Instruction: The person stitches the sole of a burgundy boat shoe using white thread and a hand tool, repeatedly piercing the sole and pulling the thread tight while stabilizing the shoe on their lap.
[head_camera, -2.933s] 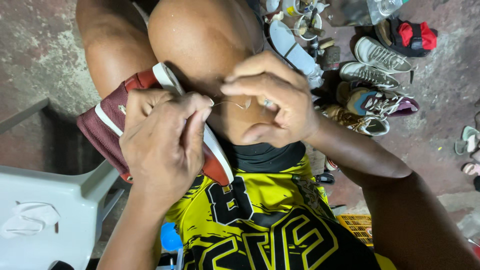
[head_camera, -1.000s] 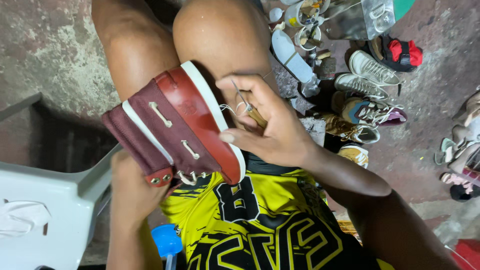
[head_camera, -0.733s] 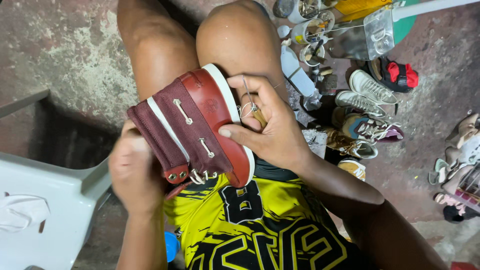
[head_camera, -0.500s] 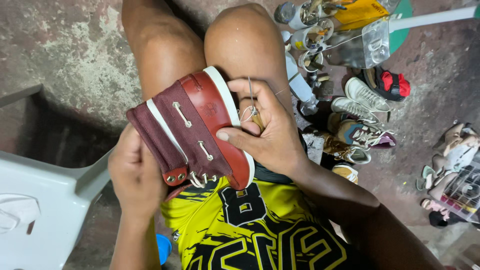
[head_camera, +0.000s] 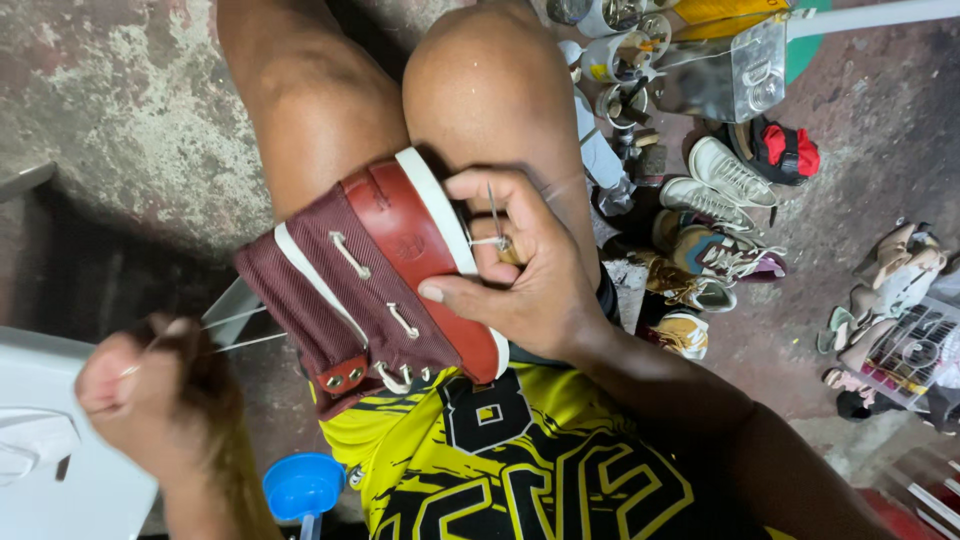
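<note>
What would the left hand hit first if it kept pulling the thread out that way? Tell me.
Likely the white plastic chair: the left hand, fisted on taut thread from the maroon shoe, already overlaps it. Depth is unclear.

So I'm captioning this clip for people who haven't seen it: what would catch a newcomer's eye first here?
First, the maroon shoe with its white sole edge, propped on the person's lap at centre. The right hand steadies it and pinches a thin needle, while the left hand, lower left, draws pale thread taut from it. A jumble of worn shoes lies on the concrete floor to the right.
</note>
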